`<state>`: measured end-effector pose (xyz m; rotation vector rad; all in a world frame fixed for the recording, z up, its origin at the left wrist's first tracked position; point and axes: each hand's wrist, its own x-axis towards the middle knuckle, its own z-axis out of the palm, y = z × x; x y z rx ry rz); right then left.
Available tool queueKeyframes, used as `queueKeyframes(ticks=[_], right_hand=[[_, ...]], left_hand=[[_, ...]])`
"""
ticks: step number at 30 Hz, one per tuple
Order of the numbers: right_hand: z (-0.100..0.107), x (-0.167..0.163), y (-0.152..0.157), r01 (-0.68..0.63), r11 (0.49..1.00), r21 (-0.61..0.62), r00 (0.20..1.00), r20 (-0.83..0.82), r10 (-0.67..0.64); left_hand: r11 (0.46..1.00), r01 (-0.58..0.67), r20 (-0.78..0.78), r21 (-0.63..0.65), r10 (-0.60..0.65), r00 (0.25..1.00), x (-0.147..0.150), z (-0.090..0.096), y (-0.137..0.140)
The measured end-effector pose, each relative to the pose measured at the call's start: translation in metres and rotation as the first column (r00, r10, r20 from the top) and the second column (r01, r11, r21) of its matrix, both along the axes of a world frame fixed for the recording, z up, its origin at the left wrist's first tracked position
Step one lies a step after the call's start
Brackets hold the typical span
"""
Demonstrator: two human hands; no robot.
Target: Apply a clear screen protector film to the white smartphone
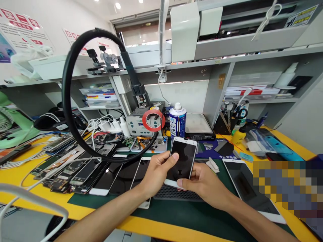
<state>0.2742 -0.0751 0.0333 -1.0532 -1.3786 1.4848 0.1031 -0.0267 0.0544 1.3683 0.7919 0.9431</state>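
Note:
A white-framed smartphone (183, 158) with a dark screen is held between both hands above the work mat (174, 213). My left hand (158, 169) grips its left side, the thumb lying on the screen. My right hand (205, 185) holds the lower right edge, with its thumb at the bottom bezel. Fingers behind the phone are hidden. Under the phone lies a dark perforated pad (176, 195). Several more phones lie left of my hands, among them a white-edged phone (106, 179). To the right rests a large white tablet (252, 188).
A thick black hose (66, 84) loops up at the left from a station (136, 125) carrying red tape (144, 122). Behind the phone stands a blue spray can (174, 124). Stacked phone parts (75, 168) and white cables (47, 174) spread left; a tool holder (223, 122) stands right.

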Motion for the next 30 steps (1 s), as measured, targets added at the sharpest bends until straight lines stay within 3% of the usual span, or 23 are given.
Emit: queueKeyframes(ticks=[9, 17, 23, 30], right_hand=[[0.003, 0.003, -0.003, -0.015, 1.0, 0.013, 1.0, 0.005, 0.015], [0.005, 0.003, -0.002, -0.025, 1.0, 0.006, 1.0, -0.012, 0.025], [0.003, 0.003, -0.002, -0.013, 1.0, 0.008, 1.0, 0.007, 0.013], [0.007, 0.002, -0.001, -0.019, 1.0, -0.012, 0.998, -0.054, 0.019]], left_hand=[[0.999, 0.03, 0.117, -0.03, -0.026, 0.993, 0.004, -0.004, -0.002], [0.996, 0.054, -0.034, 0.07, -0.052, 0.998, 0.006, 0.008, -0.006], [0.995, -0.013, -0.065, 0.098, 0.02, 0.998, 0.007, 0.007, -0.007], [0.999, -0.039, -0.04, 0.033, 0.04, 0.998, 0.003, -0.001, 0.0]])
